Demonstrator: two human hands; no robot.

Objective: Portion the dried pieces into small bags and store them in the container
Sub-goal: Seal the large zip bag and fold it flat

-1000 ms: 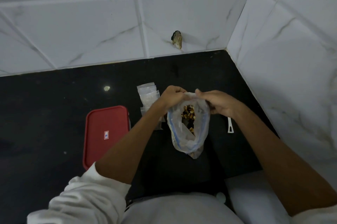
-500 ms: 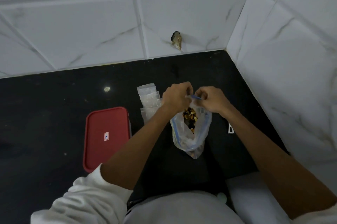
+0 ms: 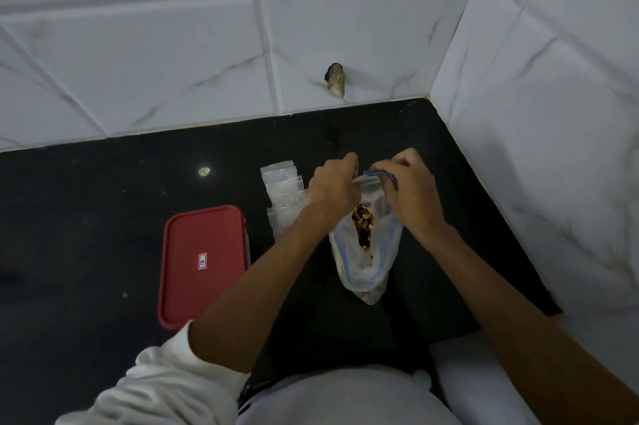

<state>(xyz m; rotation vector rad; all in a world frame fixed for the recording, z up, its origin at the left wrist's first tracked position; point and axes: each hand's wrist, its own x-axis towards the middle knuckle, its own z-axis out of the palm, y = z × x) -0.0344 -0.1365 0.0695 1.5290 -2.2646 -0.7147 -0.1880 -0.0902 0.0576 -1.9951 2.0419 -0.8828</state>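
black counter (image 3: 86,234) carries one red-lidded container (image 3: 202,265), small bags (image 3: 281,189), and one zip bag (image 3: 366,272) pinched by left hand (image 3: 333,187) and right hand (image 3: 409,193).

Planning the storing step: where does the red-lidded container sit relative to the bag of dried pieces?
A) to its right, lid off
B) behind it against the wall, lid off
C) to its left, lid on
C: the container lies lid on, left of the bag.
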